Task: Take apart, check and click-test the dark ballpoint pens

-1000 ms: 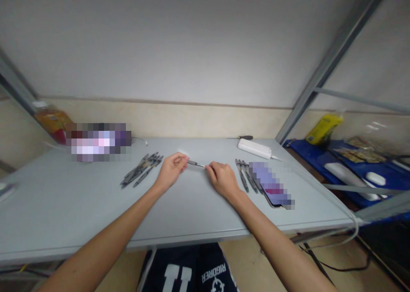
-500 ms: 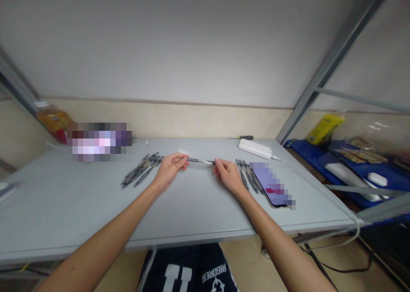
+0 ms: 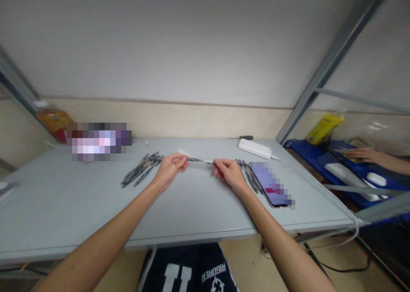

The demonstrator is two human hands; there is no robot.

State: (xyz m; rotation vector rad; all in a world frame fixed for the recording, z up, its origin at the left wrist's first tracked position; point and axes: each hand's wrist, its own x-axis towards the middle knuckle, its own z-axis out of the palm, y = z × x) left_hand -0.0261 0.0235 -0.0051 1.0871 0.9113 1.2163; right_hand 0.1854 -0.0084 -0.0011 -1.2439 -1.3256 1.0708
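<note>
While both hands meet just above the middle of the frame, the only readable writing sits at the bottom edge: "RIGORER" in white on the dark shorts (image 3: 192,270), beside a big white "11". The left hand (image 3: 169,169) has its fingers curled in, thumb and forefinger pinched on the left end of a slim grey pen (image 3: 200,160). The right hand (image 3: 229,174) is closed to a fingertip pinch on the other end. The pen hangs over the desk (image 3: 80,206) between them, long axis running left to right, almost level, with the thinner, shiny metal-looking part toward the right hand.

Left of centre, a loose heap of grey pens (image 3: 142,169) fans out on the smooth pale-grey desk top. Right of the right hand, a neat row of pens (image 3: 248,174) lies side by side, just beside a flat phone (image 3: 272,185) with a blurred screen. Further back are a white oblong block (image 3: 254,148) and a small black-handled screwdriver (image 3: 243,137). At the far right, another person's hand (image 3: 365,155) rests on a blue mat (image 3: 320,153) near a glossy yellow packet (image 3: 325,127), its print too small to read.
</note>
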